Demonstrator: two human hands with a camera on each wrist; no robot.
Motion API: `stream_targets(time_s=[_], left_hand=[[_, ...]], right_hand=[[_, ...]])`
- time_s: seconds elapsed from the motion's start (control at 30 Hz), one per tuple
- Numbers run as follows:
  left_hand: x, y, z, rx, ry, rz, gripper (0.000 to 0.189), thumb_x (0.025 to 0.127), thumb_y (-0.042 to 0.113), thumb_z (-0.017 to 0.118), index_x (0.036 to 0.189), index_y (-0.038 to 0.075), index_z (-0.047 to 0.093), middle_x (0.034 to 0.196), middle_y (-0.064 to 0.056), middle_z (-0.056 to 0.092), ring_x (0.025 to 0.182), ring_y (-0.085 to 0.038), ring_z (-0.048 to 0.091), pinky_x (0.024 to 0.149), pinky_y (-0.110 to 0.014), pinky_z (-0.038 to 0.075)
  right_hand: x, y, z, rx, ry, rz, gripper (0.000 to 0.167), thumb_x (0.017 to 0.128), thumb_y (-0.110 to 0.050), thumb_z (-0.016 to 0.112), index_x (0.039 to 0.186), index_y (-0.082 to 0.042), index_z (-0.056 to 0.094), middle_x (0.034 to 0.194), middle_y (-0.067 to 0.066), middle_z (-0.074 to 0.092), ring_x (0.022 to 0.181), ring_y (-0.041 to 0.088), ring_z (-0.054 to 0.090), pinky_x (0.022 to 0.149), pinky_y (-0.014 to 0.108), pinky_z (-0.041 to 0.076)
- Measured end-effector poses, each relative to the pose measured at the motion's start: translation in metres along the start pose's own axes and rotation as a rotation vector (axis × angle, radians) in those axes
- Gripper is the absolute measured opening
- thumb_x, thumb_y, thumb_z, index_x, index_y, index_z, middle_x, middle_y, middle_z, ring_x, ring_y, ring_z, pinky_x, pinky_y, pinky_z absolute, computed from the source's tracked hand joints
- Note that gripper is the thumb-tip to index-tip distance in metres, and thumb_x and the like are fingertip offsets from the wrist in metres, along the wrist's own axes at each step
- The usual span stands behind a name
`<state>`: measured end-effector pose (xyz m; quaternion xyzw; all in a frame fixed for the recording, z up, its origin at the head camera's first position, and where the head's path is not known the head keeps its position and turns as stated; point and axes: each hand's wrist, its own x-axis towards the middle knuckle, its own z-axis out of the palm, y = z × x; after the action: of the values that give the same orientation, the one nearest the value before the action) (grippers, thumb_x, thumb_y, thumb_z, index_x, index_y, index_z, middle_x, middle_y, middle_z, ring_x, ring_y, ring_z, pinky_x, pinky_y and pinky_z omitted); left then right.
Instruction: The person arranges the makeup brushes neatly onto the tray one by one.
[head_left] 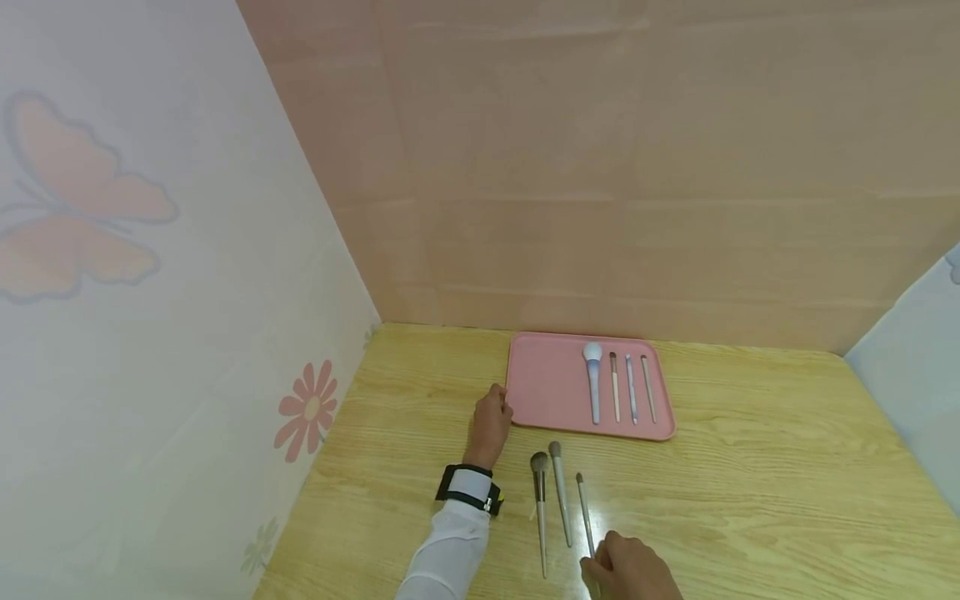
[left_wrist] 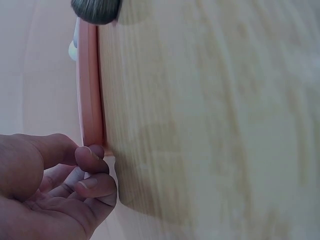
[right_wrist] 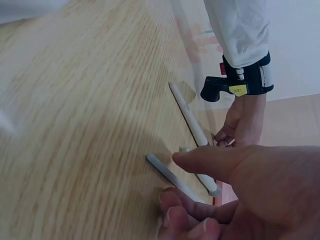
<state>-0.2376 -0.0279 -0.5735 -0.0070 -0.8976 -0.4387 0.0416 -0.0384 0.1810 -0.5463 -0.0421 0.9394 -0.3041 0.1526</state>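
Left hand (head_left: 491, 421): at the near-left corner of a pink tray (head_left: 543, 379), its fingers curled and pinching the rim.

Broad dark-headed brush (head_left: 542, 508): flat on the tabletop (head_left: 750, 458), handle toward the person.

Grey-headed brush (head_left: 561, 496): just beside it, tilted slightly, head away.

Slender brush (head_left: 585, 510): on the tabletop, well short of the tray; right hand nearer. Its handle end lies in the gap between that hand's thumb and fingers, long axis running away from the person, leaning slightly left. Thin, pale handle; small dark tip.

Right hand (head_left: 632, 567): thumb and fingers parted around the handle, fingers bent, no pinch visible.

On the tray's right half, in a row: white-headed brush (head_left: 593, 379), dark-tipped brush (head_left: 616, 387), marbled stick (head_left: 632, 390), thin brush (head_left: 648, 390).
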Motion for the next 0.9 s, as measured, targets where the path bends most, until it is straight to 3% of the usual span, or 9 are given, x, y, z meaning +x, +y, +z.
stream_targets(time_s=[0.2, 0.47, 0.6, 0.9], left_hand=[[0.001, 0.001, -0.001, -0.009, -0.006, -0.007, 0.023, 0.094, -0.003, 0.06, 0.117, -0.003, 0.06, 0.088, -0.011, 0.066, 0.062, -0.008, 0.048, 0.051, -0.019, 0.038], [0.001, 0.0, 0.0, 0.002, 0.009, -0.005, 0.023, 0.093, -0.004, 0.06, 0.116, -0.002, 0.061, 0.088, -0.012, 0.067, 0.063, -0.008, 0.048, 0.052, -0.02, 0.039], [0.0, 0.0, 0.0, 0.002, 0.002, -0.022, 0.021, 0.094, -0.002, 0.06, 0.115, -0.001, 0.061, 0.089, -0.011, 0.067, 0.066, -0.009, 0.05, 0.054, -0.021, 0.041], [0.002, -0.001, 0.002, -0.018, -0.019, -0.058, 0.023, 0.095, -0.002, 0.059, 0.117, -0.001, 0.06, 0.091, -0.011, 0.067, 0.066, -0.009, 0.051, 0.053, -0.021, 0.041]], right_hand=[[0.003, -0.004, 0.003, -0.016, 0.03, 0.009, 0.022, 0.089, -0.022, 0.07, 0.076, -0.01, 0.057, 0.066, -0.004, 0.056, 0.058, 0.008, 0.05, 0.052, 0.023, 0.043], [0.006, -0.01, 0.007, -0.024, 0.004, 0.033, 0.019, 0.091, -0.012, 0.066, 0.076, -0.008, 0.054, 0.066, -0.002, 0.052, 0.059, 0.011, 0.048, 0.052, 0.025, 0.042], [0.007, -0.009, 0.01, -0.031, 0.027, 0.002, 0.017, 0.088, -0.01, 0.064, 0.075, -0.008, 0.053, 0.065, -0.002, 0.052, 0.057, 0.01, 0.046, 0.05, 0.024, 0.04], [0.013, -0.009, 0.008, -0.087, 0.089, 0.024, 0.021, 0.083, -0.012, 0.067, 0.072, -0.011, 0.049, 0.062, -0.004, 0.047, 0.055, 0.011, 0.042, 0.049, 0.026, 0.035]])
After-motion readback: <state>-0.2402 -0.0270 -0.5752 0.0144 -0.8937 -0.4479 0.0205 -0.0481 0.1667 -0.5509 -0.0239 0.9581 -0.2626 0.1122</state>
